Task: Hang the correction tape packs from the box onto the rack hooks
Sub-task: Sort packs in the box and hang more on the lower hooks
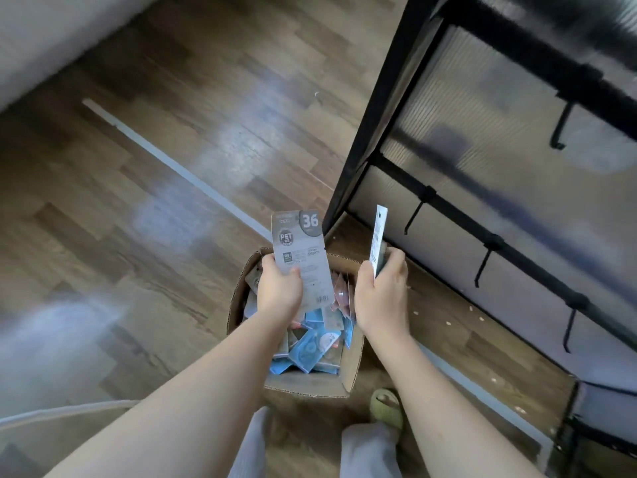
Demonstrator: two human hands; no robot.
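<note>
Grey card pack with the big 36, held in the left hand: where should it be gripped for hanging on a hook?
Keep gripping the grey card pack by its lower half, from its left edge, as the left hand does. It stands upright, so the top edge stays free to meet a black rack hook. Any hang hole is too blurred to see.

Rack [482, 139] blurred, cut off top/rt

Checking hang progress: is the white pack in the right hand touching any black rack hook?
Apart. In the head view the right hand holds the edge-on white card pack above the cardboard box; pale panel shows between it and the nearest black rack hook.
</note>
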